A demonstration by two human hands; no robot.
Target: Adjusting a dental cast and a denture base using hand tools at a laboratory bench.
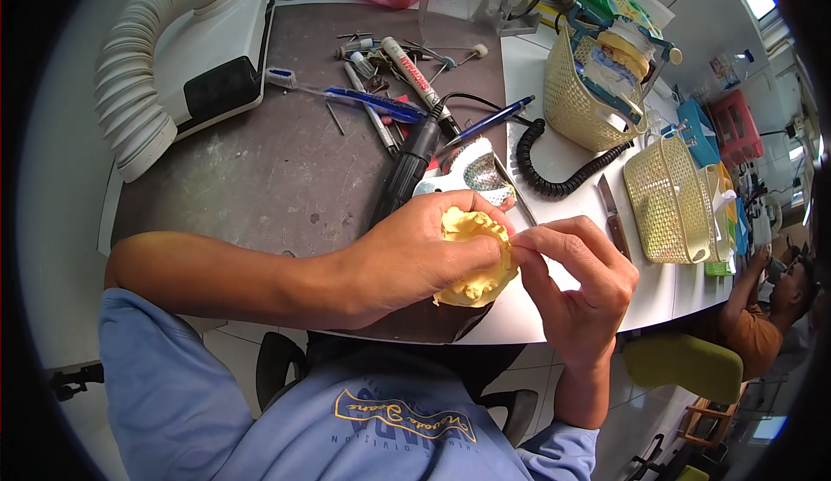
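A yellow plaster dental cast (476, 286) is gripped in my left hand (415, 251), the thumb laid across its hollow middle. My right hand (584, 286) is at the cast's right rim, thumb and forefinger pinched together. Whatever is between those fingertips, if anything, is too small to make out. Just beyond the cast lies a metal impression tray (480, 169) with a perforated surface. A black handpiece (410, 165) with a cord rests close to my left hand, and a blue pen (493, 120) lies past it.
Brushes, burs and a marker (415, 78) clutter the desk mat (225, 182). A white hose unit (138, 74) stands far left. On the right are a coiled black cable (541, 174), a knife (613, 213) and cream baskets (662, 200). Another person (757, 329) sits far right.
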